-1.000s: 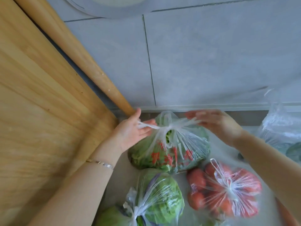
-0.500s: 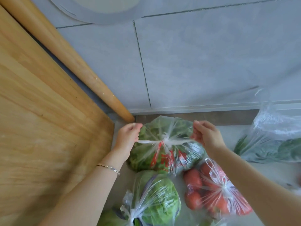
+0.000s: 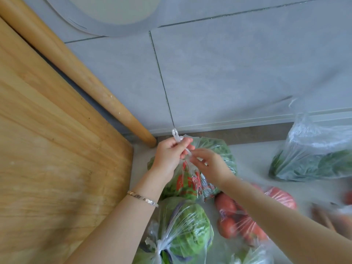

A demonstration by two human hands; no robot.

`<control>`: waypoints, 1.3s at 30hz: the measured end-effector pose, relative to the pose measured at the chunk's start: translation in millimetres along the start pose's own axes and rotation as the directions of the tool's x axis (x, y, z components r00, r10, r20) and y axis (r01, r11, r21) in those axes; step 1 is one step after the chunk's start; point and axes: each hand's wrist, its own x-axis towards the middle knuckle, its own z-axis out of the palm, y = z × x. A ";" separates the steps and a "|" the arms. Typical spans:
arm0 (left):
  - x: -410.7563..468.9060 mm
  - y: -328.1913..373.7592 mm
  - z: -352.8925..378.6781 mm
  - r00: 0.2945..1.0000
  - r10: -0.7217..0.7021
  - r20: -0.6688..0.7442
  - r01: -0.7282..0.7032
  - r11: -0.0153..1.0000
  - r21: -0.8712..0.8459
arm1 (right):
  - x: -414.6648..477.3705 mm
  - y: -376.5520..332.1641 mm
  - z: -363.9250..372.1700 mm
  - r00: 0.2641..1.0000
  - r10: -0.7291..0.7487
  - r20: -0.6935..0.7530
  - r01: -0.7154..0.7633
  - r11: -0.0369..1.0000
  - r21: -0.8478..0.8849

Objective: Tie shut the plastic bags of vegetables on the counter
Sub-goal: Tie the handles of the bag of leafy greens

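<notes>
A clear bag of leafy greens with red print [image 3: 192, 182] sits near the back wall on the counter. My left hand [image 3: 169, 155] grips its twisted white handles, whose end loop [image 3: 176, 135] sticks up above my fist. My right hand [image 3: 209, 164] pinches the same handles just to the right, over the bag's top. In front lie a knotted bag of green lettuce [image 3: 186, 229] and a knotted bag of tomatoes [image 3: 245, 223].
A large wooden board [image 3: 57, 159] fills the left side, with a wooden rolling pin [image 3: 80, 73] leaning along the grey tiled wall. A loose bag of dark greens [image 3: 316, 155] stands at the right. Another blurred bag [image 3: 335, 216] lies at the far right.
My hands, pulling the handles apart sideways before, have come together above the bag. The handles are now bunched and lifted in my left fist.
</notes>
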 end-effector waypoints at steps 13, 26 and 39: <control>-14.5 21.4 12.0 0.972 0.228 -0.052 -0.211 0.950 0.230 | 5.1 -11.5 36.6 0.998 0.057 -0.035 -0.058 0.998 -0.009; 0.6 -29.1 -20.8 0.931 0.213 0.297 -0.365 0.511 0.778 | -0.6 -5.1 19.2 0.926 0.374 0.045 -0.355 0.823 0.443; -1.8 -40.8 -23.8 0.956 0.186 0.226 -0.291 0.673 0.680 | 13.8 -1.3 25.1 0.858 0.468 -0.211 -0.396 0.865 0.307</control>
